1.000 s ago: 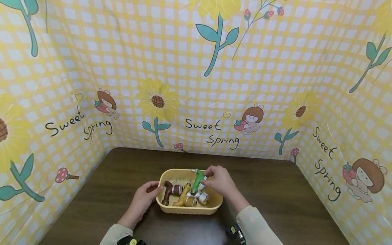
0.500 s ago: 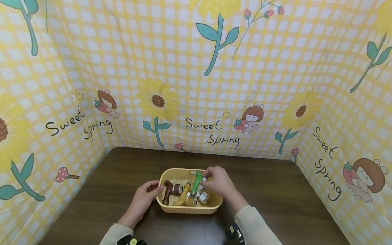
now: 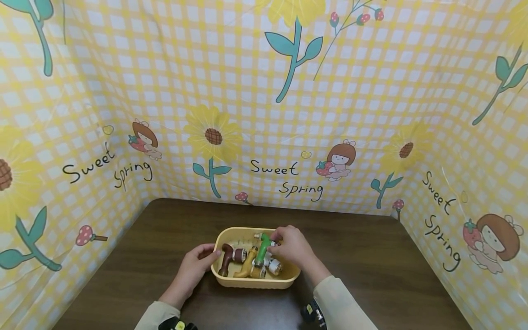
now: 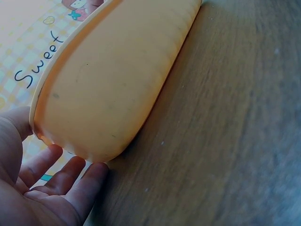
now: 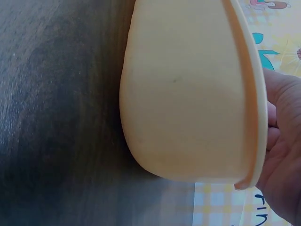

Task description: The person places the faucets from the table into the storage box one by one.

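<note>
A pale yellow plastic tub (image 3: 255,283) stands on the dark table, holding several small taps. My left hand (image 3: 190,270) grips its left end, thumb over the rim and fingers against the outer wall, as the left wrist view shows. With thumb and fingers my right hand (image 3: 294,247) pinches a green tap (image 3: 262,251) inside the tub at the right. The green tap lies over a white tap (image 3: 273,265), which is partly hidden. Left of it are a mustard-yellow tap (image 3: 247,265) and a brown tap (image 3: 226,260). In the right wrist view the tub's wall hides the fingertips.
The brown wooden table (image 3: 165,238) spreads around the tub. A yellow checked cloth (image 3: 264,114) with flowers and lettering walls in its back and both sides.
My right hand has lowered the green tap into the tub, onto the other taps, shifting slightly left and toward me. The left hand keeps its grip on the tub.
</note>
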